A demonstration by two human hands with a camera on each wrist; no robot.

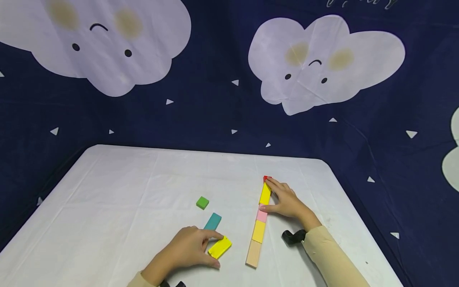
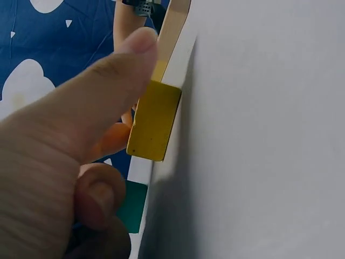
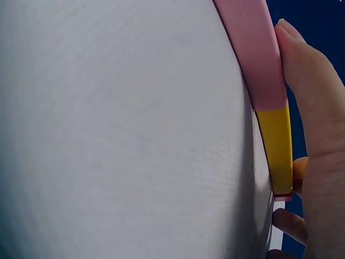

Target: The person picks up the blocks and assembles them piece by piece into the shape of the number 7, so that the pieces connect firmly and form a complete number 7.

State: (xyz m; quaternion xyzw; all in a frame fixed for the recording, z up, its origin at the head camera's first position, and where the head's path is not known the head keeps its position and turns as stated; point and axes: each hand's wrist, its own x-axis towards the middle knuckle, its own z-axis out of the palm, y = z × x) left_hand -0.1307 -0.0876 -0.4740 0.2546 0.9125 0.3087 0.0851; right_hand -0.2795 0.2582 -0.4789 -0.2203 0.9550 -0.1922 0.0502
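Note:
On the white table my left hand (image 1: pixel 191 245) reaches over a yellow block (image 1: pixel 220 247), its index fingertip at the block's upper end. The thumb (image 2: pixel 116 81) is stretched out straight, close beside that block. A teal block (image 1: pixel 213 221) lies just beyond this hand, partly covered by it. My right hand (image 1: pixel 287 200) spreads along a straight row of blocks. Its thumb rests at a pink block (image 3: pixel 253 54) and its index finger reaches the small red block (image 1: pixel 265 178) at the far end. Between those two sits a yellow block (image 3: pixel 277 151).
Nearer in the row lie another yellow block (image 1: pixel 258 231) and a tan block (image 1: pixel 254 254). A green cube (image 1: pixel 202 202) lies alone beyond the teal block. Behind the table (image 1: pixel 107 179) hangs a dark blue cloth (image 1: pixel 211 119) with clouds.

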